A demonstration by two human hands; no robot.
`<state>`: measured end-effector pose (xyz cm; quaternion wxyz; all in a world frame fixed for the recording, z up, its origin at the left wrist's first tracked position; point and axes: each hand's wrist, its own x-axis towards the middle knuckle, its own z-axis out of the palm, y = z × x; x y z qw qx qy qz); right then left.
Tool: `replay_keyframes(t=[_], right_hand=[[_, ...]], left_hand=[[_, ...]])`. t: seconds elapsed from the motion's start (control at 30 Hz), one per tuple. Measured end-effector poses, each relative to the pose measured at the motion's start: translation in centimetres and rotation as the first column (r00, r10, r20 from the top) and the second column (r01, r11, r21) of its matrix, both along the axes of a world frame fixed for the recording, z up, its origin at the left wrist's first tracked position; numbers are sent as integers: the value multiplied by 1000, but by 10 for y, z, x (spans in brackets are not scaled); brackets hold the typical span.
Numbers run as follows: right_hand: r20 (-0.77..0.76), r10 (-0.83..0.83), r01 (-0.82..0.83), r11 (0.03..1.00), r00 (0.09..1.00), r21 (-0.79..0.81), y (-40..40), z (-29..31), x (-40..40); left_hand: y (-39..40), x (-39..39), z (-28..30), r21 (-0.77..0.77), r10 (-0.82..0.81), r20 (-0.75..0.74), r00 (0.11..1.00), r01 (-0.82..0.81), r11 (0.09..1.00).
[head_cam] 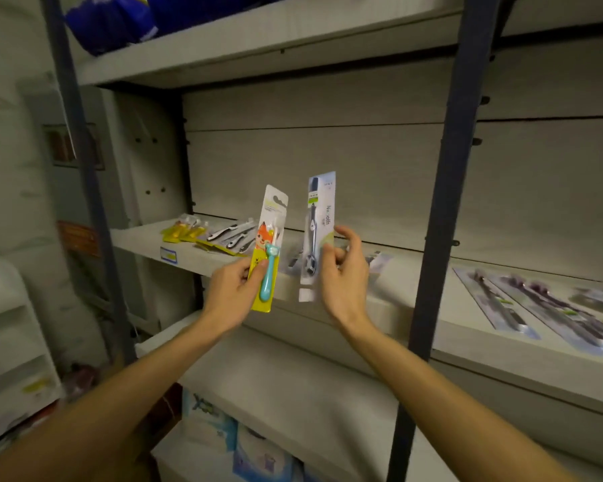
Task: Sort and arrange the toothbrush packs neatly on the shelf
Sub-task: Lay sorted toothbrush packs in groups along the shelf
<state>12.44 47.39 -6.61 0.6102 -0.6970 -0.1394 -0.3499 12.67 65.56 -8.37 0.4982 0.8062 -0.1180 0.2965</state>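
While left hand [235, 290] grips one yellow kids pack [270, 248] upright, right hand [342, 273] pinches one grey pack [316, 234] upright; three grey packs [550, 307] lie near shelf [467, 346] front edge.

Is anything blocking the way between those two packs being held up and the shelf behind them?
Nothing visible does. The yellow pack in the left hand and the grey pack in the right hand hang just before the shelf, with open board beyond.
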Motion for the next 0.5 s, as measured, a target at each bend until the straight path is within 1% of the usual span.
replay_keyframes(t=[0.13, 0.27, 0.3, 0.33, 0.4, 0.47, 0.5], right_hand=[[-84, -117, 124, 989, 990, 78, 5, 14, 49], [-151, -217, 233, 968, 964, 96, -2, 31, 89], [-179, -250, 265, 962, 951, 62, -4, 33, 98], [-210, -283, 288, 958, 936, -5, -4, 35, 104], [-265, -328, 278, 938, 907, -209, -1, 36, 111], [-297, -360, 226, 887, 884, -403, 5, 36, 118], [-299, -393, 210, 842, 869, -498, 8, 36, 122]], left_hand=[[7, 66, 17, 40, -52, -59, 997, 54, 998], [7, 128, 24, -8, -61, -113, 992, 60, 998], [8, 141, 22, -9, -62, -133, 989, 61, 998], [9, 151, 20, 13, -53, -153, 987, 56, 998], [13, 168, 17, 95, -9, -185, 983, 27, 995], [18, 182, 16, 157, 23, -201, 979, 9, 988], [19, 188, 17, 156, 12, -201, 980, 20, 988]])
